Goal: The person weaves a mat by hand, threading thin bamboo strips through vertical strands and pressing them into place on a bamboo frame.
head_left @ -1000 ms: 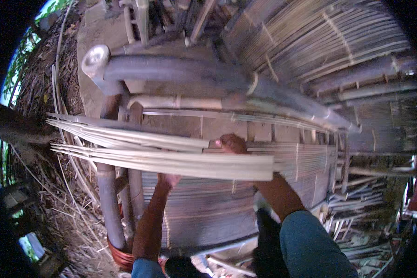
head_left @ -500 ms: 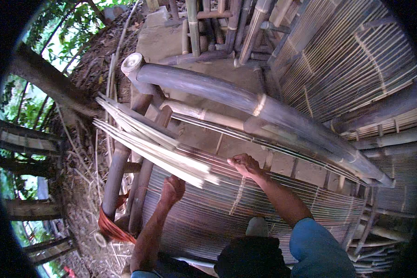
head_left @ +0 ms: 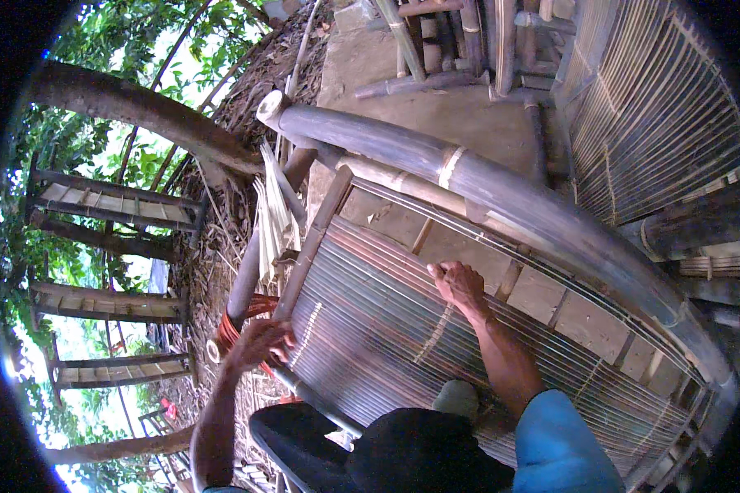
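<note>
A panel of thin split-bamboo slats (head_left: 370,316) fills the frame of a bamboo seat in front of me, several slats crossed by pale lashings. Above the panel's far edge, my right hand (head_left: 459,287) is closed with thumb and fingers together; whether something thin is in it, I cannot make out. My left hand (head_left: 263,341) is at the panel's left end, its fingers apart and loosely bent, nothing visible in them. Beside that hand, reddish-orange cord (head_left: 237,324) wraps a bamboo post. A bundle of pale bamboo strips (head_left: 275,218) rests past the frame's left end.
A thick dark bamboo pole (head_left: 501,189) runs along the far side. Another slatted bamboo panel (head_left: 662,115) stands at the upper right. Beyond the left end are a tree trunk (head_left: 140,107) and several bamboo benches (head_left: 111,304). My knee (head_left: 304,440) is close to the near rail.
The strip bundle, earlier lying across the panel's left part near my hands, is now past the left end. My left hand has moved left and loosened. The view has shifted left.
</note>
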A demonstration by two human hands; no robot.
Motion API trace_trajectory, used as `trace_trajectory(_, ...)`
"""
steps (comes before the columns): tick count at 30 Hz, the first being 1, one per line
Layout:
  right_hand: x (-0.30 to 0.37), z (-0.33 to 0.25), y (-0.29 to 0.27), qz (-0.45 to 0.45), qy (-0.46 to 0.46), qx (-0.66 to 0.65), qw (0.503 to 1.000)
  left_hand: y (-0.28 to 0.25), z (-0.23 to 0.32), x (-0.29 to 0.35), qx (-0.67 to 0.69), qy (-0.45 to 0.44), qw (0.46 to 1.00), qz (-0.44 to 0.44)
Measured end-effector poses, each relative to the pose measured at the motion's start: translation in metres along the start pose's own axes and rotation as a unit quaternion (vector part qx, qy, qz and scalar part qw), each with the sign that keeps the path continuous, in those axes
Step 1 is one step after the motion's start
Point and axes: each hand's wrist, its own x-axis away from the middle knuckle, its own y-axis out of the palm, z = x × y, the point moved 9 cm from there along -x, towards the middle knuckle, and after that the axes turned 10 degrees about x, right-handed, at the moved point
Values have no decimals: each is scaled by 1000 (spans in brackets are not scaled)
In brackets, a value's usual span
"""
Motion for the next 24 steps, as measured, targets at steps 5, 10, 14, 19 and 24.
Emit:
trace_trajectory(5, 7, 6, -4, 45, 20, 28, 998, -27, 53, 58, -144, 29, 973, 178)
trace_trajectory(10, 7, -2, -10, 39, 20, 16, 999, -72, 73, 118, -197, 45, 948, 246)
trace_trajectory(14, 3, 2, -6, 15, 25, 20, 999, -59, 93, 148, -223, 249, 889, 313)
trace_trajectory(19, 9, -1, -11, 15, 44, 25, 999, 8, 75, 134, 357, 407, 837, 75)
trace_trajectory(24, 12, -5, -9, 43, 47, 42, 997, 62, -68, 25, -63, 238, 950, 192)
